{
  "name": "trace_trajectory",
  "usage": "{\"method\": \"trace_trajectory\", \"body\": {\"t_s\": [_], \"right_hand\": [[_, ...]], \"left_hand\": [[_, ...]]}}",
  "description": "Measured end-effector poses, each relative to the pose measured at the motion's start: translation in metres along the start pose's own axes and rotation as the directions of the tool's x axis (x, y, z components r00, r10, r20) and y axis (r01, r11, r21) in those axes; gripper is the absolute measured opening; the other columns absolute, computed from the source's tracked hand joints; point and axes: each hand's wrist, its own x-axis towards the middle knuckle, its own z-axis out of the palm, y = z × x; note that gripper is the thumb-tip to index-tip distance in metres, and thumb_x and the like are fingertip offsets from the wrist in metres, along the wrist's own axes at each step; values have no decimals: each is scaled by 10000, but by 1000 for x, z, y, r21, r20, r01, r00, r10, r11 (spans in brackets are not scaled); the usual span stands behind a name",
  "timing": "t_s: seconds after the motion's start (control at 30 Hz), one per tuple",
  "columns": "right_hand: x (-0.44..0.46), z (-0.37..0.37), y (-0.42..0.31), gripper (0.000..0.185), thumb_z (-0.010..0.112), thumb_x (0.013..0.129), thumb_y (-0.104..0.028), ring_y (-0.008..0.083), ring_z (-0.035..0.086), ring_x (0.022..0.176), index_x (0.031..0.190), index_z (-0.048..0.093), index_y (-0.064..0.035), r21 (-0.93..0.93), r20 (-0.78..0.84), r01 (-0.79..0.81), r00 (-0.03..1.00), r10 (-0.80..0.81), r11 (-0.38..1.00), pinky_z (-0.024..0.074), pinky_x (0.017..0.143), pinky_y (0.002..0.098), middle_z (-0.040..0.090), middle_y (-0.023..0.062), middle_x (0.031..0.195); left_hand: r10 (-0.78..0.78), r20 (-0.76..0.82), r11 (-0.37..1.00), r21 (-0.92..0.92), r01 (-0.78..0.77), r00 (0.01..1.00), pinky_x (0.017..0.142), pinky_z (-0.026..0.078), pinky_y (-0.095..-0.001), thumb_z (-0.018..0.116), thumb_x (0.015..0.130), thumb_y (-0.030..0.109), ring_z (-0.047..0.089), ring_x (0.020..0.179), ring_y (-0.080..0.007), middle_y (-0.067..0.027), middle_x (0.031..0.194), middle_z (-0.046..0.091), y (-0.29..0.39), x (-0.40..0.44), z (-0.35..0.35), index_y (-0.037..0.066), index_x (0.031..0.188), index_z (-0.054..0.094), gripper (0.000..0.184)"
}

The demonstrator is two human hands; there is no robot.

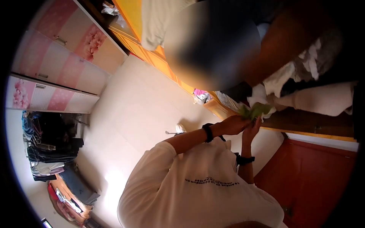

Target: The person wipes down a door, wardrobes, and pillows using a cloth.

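Observation:
My left hand (234, 124) is closed on a crumpled green cloth (255, 110). Close beside it, my right hand (250, 131) also grips the cloth from below. What kind of garment or cloth it is cannot be made out. Just beyond my hands lie white cloths (258, 95) on a dark wooden shelf (296, 123) with a yellow edge. A rolled or folded pale cloth (323, 99) stretches to the right along that shelf. My fingertips are partly hidden by the green cloth.
A large blurred dark and beige shape (213, 41) blocks the upper view. Yellow wooden furniture (152, 57) runs diagonally behind it. Pink-and-white cabinets (61, 49) stand left, above hanging clothes (53, 148). A red panel (311, 178) is at lower right.

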Motion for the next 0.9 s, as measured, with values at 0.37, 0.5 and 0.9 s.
{"method": "trace_trajectory", "body": {"t_s": [0.37, 0.5, 0.9], "right_hand": [[41, 229, -166, 378, 520, 853, 10, 311, 569, 952, 1203, 635, -76, 203, 633, 449, 618, -467, 870, 462, 841, 372, 572, 153, 983], [53, 328, -202, 325, 611, 798, -10, 302, 564, 927, 1113, 660, -74, 416, 705, 380, 439, -557, 826, 473, 802, 364, 561, 126, 990], [104, 467, -391, 677, 727, 715, -55, 330, 534, 1133, 1353, 501, -79, 466, 287, 662, 514, -808, 587, 461, 943, 416, 495, 150, 1249]], "left_hand": [[-122, -215, 985, 92, 144, 969, 869, 471, -428, 705, 783, 170, 598, 980, -342, -124, 1005, 656, -74, -145, -237, 96, 1057, 617, 297], [-191, -265, 960, 151, 236, 945, 945, 443, -438, 711, 792, 165, 553, 1085, -366, -157, 1154, 611, -115, -197, -311, 89, 1113, 612, 344], [-68, -356, 809, 526, 260, 932, 837, 474, -472, 749, 687, 34, 580, 992, -429, -205, 1080, 629, -97, -208, -583, 46, 1120, 605, 457]]}}
